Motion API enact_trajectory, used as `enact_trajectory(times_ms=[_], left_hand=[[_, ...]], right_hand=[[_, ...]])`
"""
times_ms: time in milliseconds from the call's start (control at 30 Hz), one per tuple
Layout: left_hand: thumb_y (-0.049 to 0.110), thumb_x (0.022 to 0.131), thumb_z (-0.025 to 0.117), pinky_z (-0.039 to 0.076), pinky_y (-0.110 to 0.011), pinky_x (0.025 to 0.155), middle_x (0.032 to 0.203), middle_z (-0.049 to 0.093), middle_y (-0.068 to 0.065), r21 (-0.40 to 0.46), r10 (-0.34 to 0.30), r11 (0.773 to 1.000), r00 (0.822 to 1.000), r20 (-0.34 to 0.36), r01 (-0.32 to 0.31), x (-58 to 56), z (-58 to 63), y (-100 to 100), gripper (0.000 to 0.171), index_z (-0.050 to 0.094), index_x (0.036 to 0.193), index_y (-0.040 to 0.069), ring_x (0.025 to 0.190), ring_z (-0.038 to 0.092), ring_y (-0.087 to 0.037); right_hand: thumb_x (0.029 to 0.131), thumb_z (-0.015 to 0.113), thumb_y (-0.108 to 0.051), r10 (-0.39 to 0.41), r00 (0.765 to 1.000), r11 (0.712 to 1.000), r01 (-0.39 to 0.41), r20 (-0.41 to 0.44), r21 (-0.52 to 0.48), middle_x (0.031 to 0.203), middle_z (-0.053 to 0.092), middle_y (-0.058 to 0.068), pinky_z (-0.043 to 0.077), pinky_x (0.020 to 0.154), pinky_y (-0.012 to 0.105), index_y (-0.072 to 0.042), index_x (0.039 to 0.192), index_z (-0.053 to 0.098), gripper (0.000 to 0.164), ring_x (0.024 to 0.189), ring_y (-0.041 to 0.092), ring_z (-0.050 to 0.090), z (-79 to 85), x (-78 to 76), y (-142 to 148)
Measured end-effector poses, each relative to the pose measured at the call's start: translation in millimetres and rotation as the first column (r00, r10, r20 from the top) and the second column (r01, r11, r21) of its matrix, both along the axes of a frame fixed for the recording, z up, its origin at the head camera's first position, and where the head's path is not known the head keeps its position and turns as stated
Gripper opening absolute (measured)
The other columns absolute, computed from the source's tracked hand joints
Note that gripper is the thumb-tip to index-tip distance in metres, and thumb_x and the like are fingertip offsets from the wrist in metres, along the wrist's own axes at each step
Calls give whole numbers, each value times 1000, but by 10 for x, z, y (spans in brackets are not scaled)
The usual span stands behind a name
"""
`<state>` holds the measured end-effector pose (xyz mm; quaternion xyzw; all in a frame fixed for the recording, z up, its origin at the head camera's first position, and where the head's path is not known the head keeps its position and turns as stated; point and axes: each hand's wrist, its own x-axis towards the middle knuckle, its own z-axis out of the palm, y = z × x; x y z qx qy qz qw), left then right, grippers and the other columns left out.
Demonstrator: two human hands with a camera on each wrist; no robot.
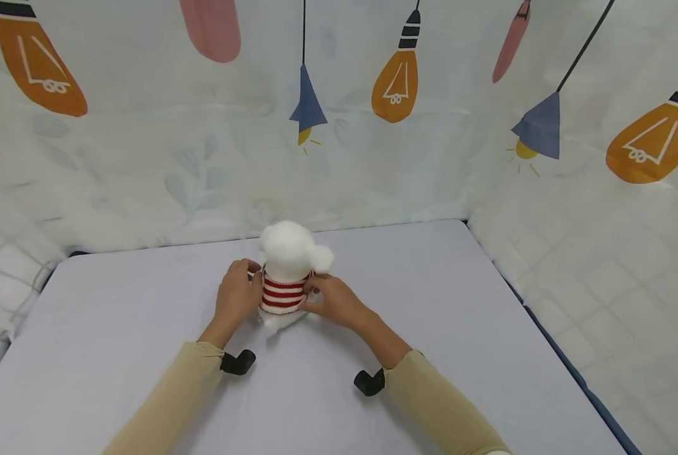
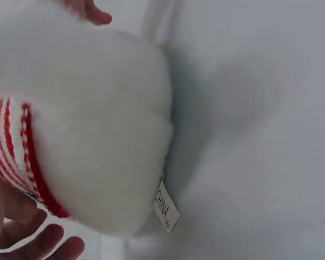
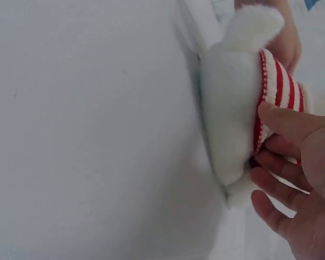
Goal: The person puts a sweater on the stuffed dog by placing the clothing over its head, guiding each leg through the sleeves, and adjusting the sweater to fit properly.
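Observation:
A white plush toy point(image 1: 287, 249) sits upright on the table with its back towards me, wearing a red-and-white striped knitted sweater point(image 1: 282, 296). At its left side my left hand point(image 1: 239, 294) holds the toy, with fingers curving round the sweater. From the right, my right hand point(image 1: 335, 300) pinches the sweater near its lower edge. The right wrist view shows the thumb on the red hem point(image 3: 258, 130) and a stubby white tail point(image 3: 254, 26) below the sweater. A small tag point(image 2: 167, 207) reading CHINA sticks out at the toy's bottom in the left wrist view. The toy's face is hidden.
A pale cloth covers the table point(image 1: 458, 328). Behind it hangs a white curtain point(image 1: 361, 177) printed with lamps and bulbs, which continues along the right side. Black wrist mounts point(image 1: 238, 363) stick out below both sleeves, close over the table.

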<state>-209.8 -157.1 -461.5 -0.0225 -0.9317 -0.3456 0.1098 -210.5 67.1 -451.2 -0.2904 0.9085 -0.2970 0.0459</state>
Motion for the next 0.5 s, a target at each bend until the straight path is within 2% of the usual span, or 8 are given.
enact_trajectory(times_ms=[67, 133, 200, 267, 367, 433, 500], left_hand=[[21, 100, 44, 50, -45, 77, 115, 58, -19, 49, -58, 997, 998, 15, 58, 59, 16, 15, 31, 56, 117, -2, 98, 59, -31], [29, 101, 45, 50, -44, 81, 121, 57, -17, 100, -112, 989, 992, 51, 106, 119, 38, 28, 39, 52, 125, 0, 104, 58, -30], [39, 99, 48, 50, -47, 86, 128, 54, -17, 117, -152, 983, 984, 96, 140, 168, 50, 36, 52, 45, 136, 1, 111, 56, -31], [46, 95, 54, 48, -50, 91, 134, 49, -19, 115, -190, 978, 973, 129, 175, 202, 53, 50, 68, 36, 143, 2, 117, 53, -33], [49, 89, 64, 45, -54, 95, 138, 44, -22, 88, -232, 971, 962, 146, 221, 234, 29, 78, 87, 23, 151, 4, 120, 51, -37], [49, 86, 68, 45, -54, 95, 138, 42, -23, 79, -237, 971, 961, 146, 227, 248, 6, 100, 94, 18, 153, 6, 119, 52, -37], [48, 85, 69, 46, -53, 94, 138, 42, -23, 71, -228, 973, 963, 145, 220, 257, -20, 117, 97, 15, 154, 7, 117, 53, -36]], right_hand=[[83, 76, -27, -3, 998, 1000, 3, -68, -1, 105, 62, -2, 50, 83, 24, -15, 101, 61, 26, 100, 16, 61, -46, 6, 6], [80, 79, -27, 13, 983, 1000, -11, -184, 14, 103, 62, -2, 50, 83, 24, -15, 98, 61, 28, 98, 14, 62, -88, 11, 4], [77, 82, -29, 39, 946, 999, -26, -323, 44, 100, 63, -4, 51, 82, 25, -15, 95, 61, 30, 95, 12, 62, -125, 9, -2], [75, 83, -31, 66, 890, 996, -34, -450, 78, 97, 63, -5, 51, 81, 26, -16, 92, 62, 31, 92, 11, 62, -149, 2, -14], [75, 83, -31, 92, 814, 993, -29, -573, 118, 94, 63, -8, 50, 78, 28, -18, 89, 63, 27, 91, 11, 62, -166, -13, -30], [77, 81, -27, 104, 786, 991, -26, -609, 135, 93, 64, -8, 50, 77, 28, -19, 86, 65, 21, 90, 11, 63, -167, -23, -41], [78, 79, -24, 117, 775, 987, -22, -621, 158, 93, 65, -8, 50, 76, 28, -19, 85, 66, 15, 91, 11, 63, -167, -28, -50]])
